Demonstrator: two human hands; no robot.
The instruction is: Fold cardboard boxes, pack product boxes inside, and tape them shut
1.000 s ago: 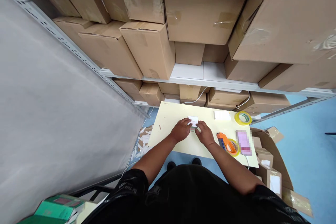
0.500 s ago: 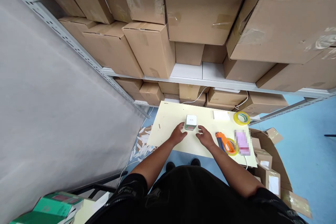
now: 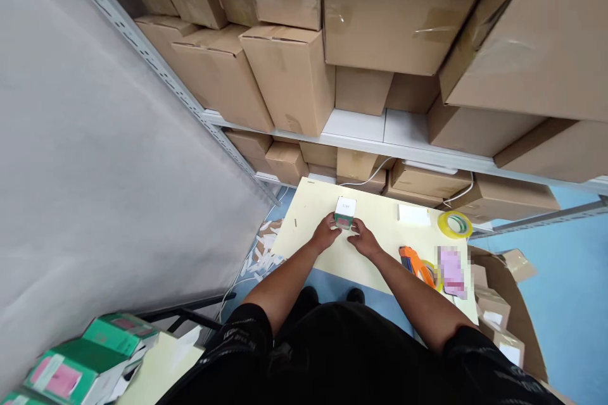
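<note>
A small box (image 3: 345, 207) with a white top and green sides stands on the pale yellow table (image 3: 304, 209) in front of me. My left hand (image 3: 327, 232) grips its left side. From the right, my right hand (image 3: 365, 239) has its fingertips against the lower right of the box. Part of the box's lower sides is hidden by my fingers. An orange tape dispenser (image 3: 417, 264) with a yellow roll lies to the right of my right hand.
A white box (image 3: 413, 214), a yellow tape roll (image 3: 455, 224) and a blurred pink item (image 3: 451, 271) lie on the table's right. Shelves of cardboard boxes (image 3: 285, 76) rise behind. Green boxes (image 3: 61, 373) are at lower left; an open carton (image 3: 510, 304) stands right.
My hands have come in from either side and closed on the small box, which they did not touch before. The view has tilted and shifted slightly.
</note>
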